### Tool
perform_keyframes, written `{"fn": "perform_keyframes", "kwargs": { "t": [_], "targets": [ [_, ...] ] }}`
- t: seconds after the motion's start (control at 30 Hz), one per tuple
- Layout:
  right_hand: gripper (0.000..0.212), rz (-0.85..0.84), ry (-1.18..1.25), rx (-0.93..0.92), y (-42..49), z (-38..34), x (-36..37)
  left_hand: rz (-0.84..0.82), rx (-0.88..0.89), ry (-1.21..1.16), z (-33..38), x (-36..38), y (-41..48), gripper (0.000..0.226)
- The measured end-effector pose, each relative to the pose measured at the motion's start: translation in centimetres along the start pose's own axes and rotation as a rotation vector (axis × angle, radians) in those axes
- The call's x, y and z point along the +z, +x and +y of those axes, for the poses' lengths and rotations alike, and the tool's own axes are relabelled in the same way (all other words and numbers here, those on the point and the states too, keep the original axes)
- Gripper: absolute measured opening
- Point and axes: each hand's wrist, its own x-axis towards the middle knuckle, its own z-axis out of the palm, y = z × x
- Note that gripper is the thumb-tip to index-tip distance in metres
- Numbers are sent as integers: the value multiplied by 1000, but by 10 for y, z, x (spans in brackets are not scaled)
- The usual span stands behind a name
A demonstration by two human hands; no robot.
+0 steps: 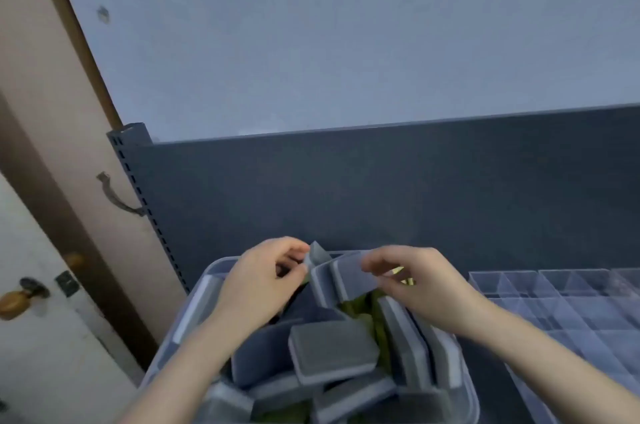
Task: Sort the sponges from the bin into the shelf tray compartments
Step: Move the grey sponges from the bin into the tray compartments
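Blue-grey wall [311,42] stood above the dark shelf back panel [381,195]. Before the panel sat the clear bin [221,262], directly in front of you and heaped with grey sponges; the flat sponge [332,351] lay uppermost at its centre, with green pieces [360,306] showing beneath the pile. The clear compartment tray [554,306] lay on the shelf just beside the bin, to its right. Your left hand [259,288], fingers curled, pinched the corner of the upright sponge [318,254] at the bin's far end. Your right hand [426,285], fingers likewise curled, gripped the top edge of the tilted sponge [349,276] next to it.
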Motion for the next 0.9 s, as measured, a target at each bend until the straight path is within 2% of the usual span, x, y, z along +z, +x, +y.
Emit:
{"fn": "perform_keyframes", "kwargs": {
  "t": [0.1, 0.2, 0.33, 0.47, 0.57, 0.73, 0.8, 0.9],
  "targets": [
    [49, -107, -312, -17, 24, 4, 10, -54, -54, 17, -6, 6, 12, 28],
    [67, -265, -446, -76, 40, 4, 18, -112, -87, 39, -9, 14, 23, 25],
    [68, -353, -589, -117, 51, 7, 26, -167, -71, 98, -10, 22, 36, 29],
    [43, -344, -612, -176, 52, 18, 32, -165, -49, 87, -2, 24, 53, 30],
    [34, -275, -589, -209, 49, 21, 19, -201, -49, 132, 5, 27, 65, 30],
    [54, -137, -404, -116, 42, 30, -17, -261, -62, 167, 17, 39, 75, 23],
    [54, -135, -372, -103, 39, 35, -25, -295, -84, 150, 23, 45, 78, 25],
    [49, -153, -339, -95, 33, 39, -29, -396, -251, -135, 34, 48, 80, 36]
  ]
}}
